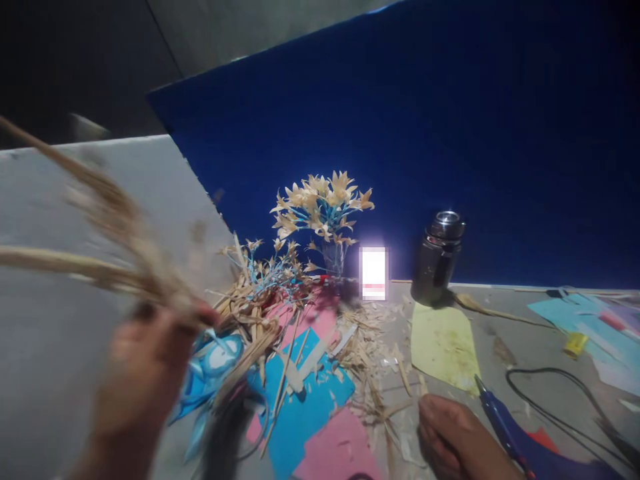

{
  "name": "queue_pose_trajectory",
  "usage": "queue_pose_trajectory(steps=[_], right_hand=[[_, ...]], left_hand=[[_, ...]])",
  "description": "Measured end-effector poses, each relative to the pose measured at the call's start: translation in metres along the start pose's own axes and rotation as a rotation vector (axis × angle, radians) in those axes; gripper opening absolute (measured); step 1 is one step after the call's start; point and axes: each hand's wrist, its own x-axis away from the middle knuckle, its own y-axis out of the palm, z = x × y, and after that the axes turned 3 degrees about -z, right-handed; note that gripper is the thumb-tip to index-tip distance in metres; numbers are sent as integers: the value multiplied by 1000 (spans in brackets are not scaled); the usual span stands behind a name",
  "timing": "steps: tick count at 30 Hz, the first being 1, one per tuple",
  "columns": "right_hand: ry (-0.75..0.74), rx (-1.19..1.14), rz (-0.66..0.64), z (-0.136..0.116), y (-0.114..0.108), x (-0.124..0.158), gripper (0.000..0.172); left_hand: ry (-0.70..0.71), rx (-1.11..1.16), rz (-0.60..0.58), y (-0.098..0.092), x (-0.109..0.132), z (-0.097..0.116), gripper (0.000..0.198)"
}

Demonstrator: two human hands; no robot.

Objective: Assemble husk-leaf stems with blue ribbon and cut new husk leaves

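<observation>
The left hand [145, 357], raised, grips husks [119, 203], blurred, far ends cut off; the right hand [450, 427], lower, curls closed, any contents hidden.

Husks [255, 343] L of flask [437, 263], prob. partly on paper [320, 413].

Left hand [145, 353] bare, fingers [167, 327] blurred; forearm [120, 427] below them uncovered. Right hand [445, 427] ungloved, wrist [485, 455] behind its fingers bare.
</observation>
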Motion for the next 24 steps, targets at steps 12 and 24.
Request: queue_pose_trajectory(steps=[12, 24], right_hand=[[-416, 164, 103, -30, 25, 17, 57], [-345, -69, 255, -24, 13, 6, 49]], left_hand=[[172, 715, -501, 227, 56, 69, 21], [-274, 1033, -587, 237, 58, 86, 32]])
